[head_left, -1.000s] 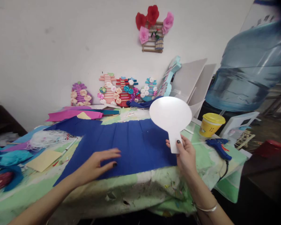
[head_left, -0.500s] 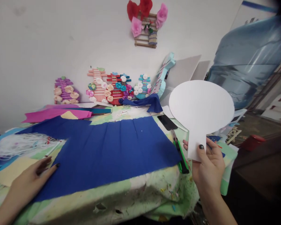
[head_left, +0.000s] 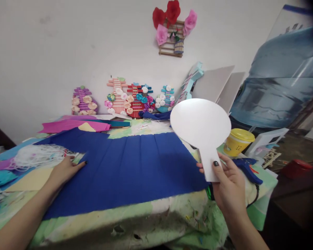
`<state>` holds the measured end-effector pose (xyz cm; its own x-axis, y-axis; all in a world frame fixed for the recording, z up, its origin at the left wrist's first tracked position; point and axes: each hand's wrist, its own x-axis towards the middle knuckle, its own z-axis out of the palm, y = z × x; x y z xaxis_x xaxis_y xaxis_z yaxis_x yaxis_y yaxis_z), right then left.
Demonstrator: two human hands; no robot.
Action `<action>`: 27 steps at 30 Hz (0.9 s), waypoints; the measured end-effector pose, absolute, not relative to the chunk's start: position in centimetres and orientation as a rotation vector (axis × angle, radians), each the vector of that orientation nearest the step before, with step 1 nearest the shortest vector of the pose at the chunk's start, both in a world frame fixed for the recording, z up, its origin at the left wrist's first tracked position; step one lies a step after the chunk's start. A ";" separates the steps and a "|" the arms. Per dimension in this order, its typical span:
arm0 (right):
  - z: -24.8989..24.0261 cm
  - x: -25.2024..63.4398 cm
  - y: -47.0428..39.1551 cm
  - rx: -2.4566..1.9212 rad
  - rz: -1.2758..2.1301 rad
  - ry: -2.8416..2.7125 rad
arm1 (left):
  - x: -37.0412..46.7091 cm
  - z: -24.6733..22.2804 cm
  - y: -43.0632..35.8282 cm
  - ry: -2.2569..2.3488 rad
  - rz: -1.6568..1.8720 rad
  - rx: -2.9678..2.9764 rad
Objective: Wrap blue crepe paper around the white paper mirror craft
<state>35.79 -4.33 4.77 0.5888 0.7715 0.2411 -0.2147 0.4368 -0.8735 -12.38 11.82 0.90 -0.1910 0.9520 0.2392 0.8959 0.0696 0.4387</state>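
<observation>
Paddle [head_left: 200, 123], white, pinched by handle in my R hand [head_left: 229, 184], near right; L hand [head_left: 63, 172] at blue sheet [head_left: 135, 170], left edge, can't tell if gripping.

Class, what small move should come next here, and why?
Probably lower the flat white paddle-shaped board onto the creased blue sheet: the right hand holds the board raised by its handle, and the sheet lies spread out by the left hand.

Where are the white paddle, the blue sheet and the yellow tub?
White paddle [head_left: 200, 123], head view: middle of its round face.
Blue sheet [head_left: 138, 169], head view: its broad middle.
Yellow tub [head_left: 236, 146], head view: its side below the lid.
</observation>
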 end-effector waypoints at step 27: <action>0.1 26.2 -2.5 -1.203 1.206 -1.098 | -9.2 3.7 8.6 1.850 1.310 1.350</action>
<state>26.23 -2.45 0.09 0.0674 0.9975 -0.0222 -0.0714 -0.0174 -0.9973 -9.15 8.56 3.67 -0.3848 0.9125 0.1389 0.4339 0.0461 0.8998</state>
